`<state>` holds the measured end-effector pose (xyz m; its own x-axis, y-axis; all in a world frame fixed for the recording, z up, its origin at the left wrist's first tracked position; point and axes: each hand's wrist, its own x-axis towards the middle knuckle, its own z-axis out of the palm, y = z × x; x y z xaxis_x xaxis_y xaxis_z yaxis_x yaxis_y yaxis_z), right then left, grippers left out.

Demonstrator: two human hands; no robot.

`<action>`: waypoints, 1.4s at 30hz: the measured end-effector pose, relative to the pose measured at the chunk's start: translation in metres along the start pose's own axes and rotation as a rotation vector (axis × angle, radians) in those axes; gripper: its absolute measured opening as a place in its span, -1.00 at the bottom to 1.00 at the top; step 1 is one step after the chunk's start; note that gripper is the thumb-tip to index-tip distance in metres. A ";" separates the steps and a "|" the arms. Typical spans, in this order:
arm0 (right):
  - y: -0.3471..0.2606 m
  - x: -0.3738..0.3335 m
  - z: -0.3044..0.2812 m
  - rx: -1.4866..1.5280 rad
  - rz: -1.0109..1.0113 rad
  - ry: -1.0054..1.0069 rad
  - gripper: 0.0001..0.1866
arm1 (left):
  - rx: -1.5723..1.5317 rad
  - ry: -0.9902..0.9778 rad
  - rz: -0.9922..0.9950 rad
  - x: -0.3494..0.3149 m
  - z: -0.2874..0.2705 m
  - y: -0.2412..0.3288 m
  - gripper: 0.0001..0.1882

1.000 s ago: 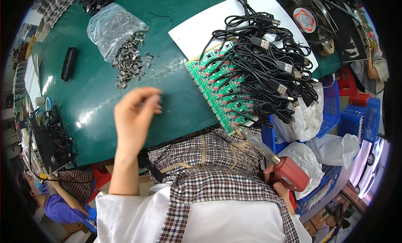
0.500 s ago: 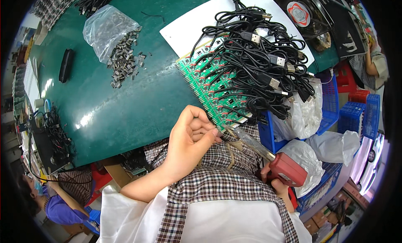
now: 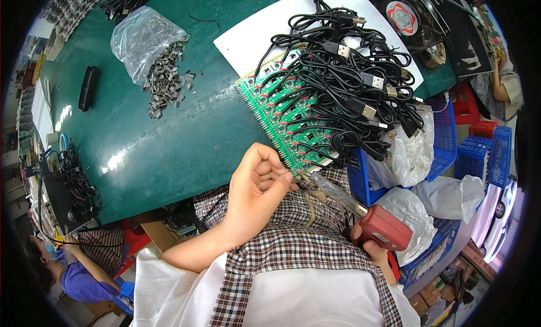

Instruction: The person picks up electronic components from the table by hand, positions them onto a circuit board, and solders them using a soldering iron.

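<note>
My right hand grips a red-handled soldering gun with a metal barrel. Its tip points up and left, close to the near corner of a panel of green circuit boards. There my left hand is closed, thumb and forefinger pinched together at the panel's edge. Whatever lies between those fingertips is too small or hidden to name. Black USB cables with coiled leads lie over the boards' right part, their thin ends running onto the boards. A white sheet lies beneath the panel.
Left of the boards, a clear plastic bag spills small metal connectors on the green table. A black case lies farther left. On the right stand a fan and a blue basket. A co-worker sits lower left.
The soldering gun's tip has shifted slightly left and down, nearer my left fingertips. My left hand stays pinched in almost the same place.
</note>
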<state>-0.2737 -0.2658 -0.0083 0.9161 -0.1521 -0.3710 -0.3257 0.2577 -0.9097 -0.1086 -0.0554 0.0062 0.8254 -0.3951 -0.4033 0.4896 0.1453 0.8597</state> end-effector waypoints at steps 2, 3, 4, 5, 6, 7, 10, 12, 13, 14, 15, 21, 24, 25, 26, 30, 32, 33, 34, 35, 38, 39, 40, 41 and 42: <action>-0.001 0.001 0.001 0.002 0.017 -0.023 -0.53 | -0.004 -0.003 0.008 0.000 0.000 -0.001 -0.81; -0.001 0.001 0.001 0.001 0.017 -0.024 -0.53 | 0.001 -0.002 0.014 0.000 0.000 -0.002 -0.81; 0.000 0.001 0.002 -0.006 0.007 -0.016 -0.54 | 0.006 -0.002 0.021 0.000 0.000 -0.002 -0.81; 0.000 0.001 0.002 -0.013 -0.003 -0.008 -0.56 | 0.006 -0.001 0.022 0.000 0.000 -0.003 -0.81; 0.000 0.001 0.002 -0.014 -0.003 -0.007 -0.56 | -0.002 0.000 0.026 0.000 0.000 -0.003 -0.82; 0.000 0.001 0.001 -0.039 -0.011 -0.010 -0.58 | -0.011 0.001 0.030 0.000 0.000 -0.003 -0.82; -0.003 0.003 0.002 -0.074 -0.029 -0.027 -0.60 | -0.007 -0.001 0.033 0.000 0.000 -0.003 -0.82; -0.004 0.003 0.002 -0.084 -0.040 -0.040 -0.61 | -0.005 0.004 0.026 0.000 0.000 -0.003 -0.82; -0.003 0.002 0.002 -0.094 -0.034 -0.042 -0.60 | -0.004 0.008 0.018 0.000 0.000 -0.003 -0.81; -0.003 0.002 0.001 -0.104 -0.027 -0.045 -0.59 | -0.004 0.008 0.019 0.000 0.000 -0.002 -0.81; -0.003 0.002 0.001 -0.104 -0.028 -0.045 -0.59 | -0.007 0.013 0.018 0.000 0.001 -0.001 -0.81; -0.002 0.000 0.002 -0.090 -0.080 -0.025 -0.59 | 0.000 0.015 0.026 0.000 0.001 -0.002 -0.81; 0.003 -0.005 -0.005 -0.130 -0.046 0.001 -0.58 | 0.006 0.016 0.025 0.000 0.001 -0.002 -0.81; 0.008 -0.008 -0.011 -0.199 -0.046 -0.030 -0.57 | 0.007 0.018 0.022 0.000 0.001 -0.001 -0.81; 0.011 -0.010 -0.014 -0.267 -0.045 -0.061 -0.56 | 0.008 0.019 0.023 -0.001 0.001 -0.001 -0.81; 0.007 -0.015 -0.015 -0.336 -0.076 -0.020 -0.55 | 0.012 0.020 0.025 0.000 0.002 -0.001 -0.80; 0.011 -0.020 -0.021 -0.397 -0.109 -0.038 -0.55 | 0.005 0.020 0.024 0.000 0.002 0.000 -0.80; 0.011 -0.019 -0.020 -0.396 -0.110 -0.039 -0.55 | 0.032 0.020 0.029 0.000 0.002 -0.001 -0.80; 0.011 -0.017 -0.017 -0.405 -0.155 0.004 -0.54 | 0.058 0.021 0.034 0.001 0.002 -0.001 -0.79; 0.010 -0.015 -0.016 -0.413 -0.200 0.046 -0.54 | 0.059 0.022 0.036 0.001 0.002 -0.002 -0.79; 0.017 -0.019 -0.026 -0.464 -0.146 -0.045 -0.56 | 0.065 0.032 0.033 0.000 -0.001 0.000 -0.78; 0.016 -0.020 -0.027 -0.466 -0.149 -0.045 -0.56 | 0.131 0.075 0.078 0.003 -0.006 0.001 -0.77; 0.012 -0.022 -0.027 -0.260 -0.014 -0.015 -0.55 | 0.196 0.118 0.124 0.007 -0.010 0.003 -0.76; 0.007 -0.023 -0.026 -0.053 0.118 0.014 -0.53 | 0.196 0.188 0.172 0.016 -0.013 0.007 -0.67; -0.013 -0.015 0.000 -0.014 -0.061 0.099 -0.23 | 0.210 0.209 0.188 0.025 -0.011 0.013 -0.63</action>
<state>-0.2833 -0.2666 0.0093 0.9068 -0.2609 -0.3312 -0.2741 0.2318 -0.9333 -0.0784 -0.0534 0.0035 0.9459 -0.1820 -0.2684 0.2729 -0.0005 0.9620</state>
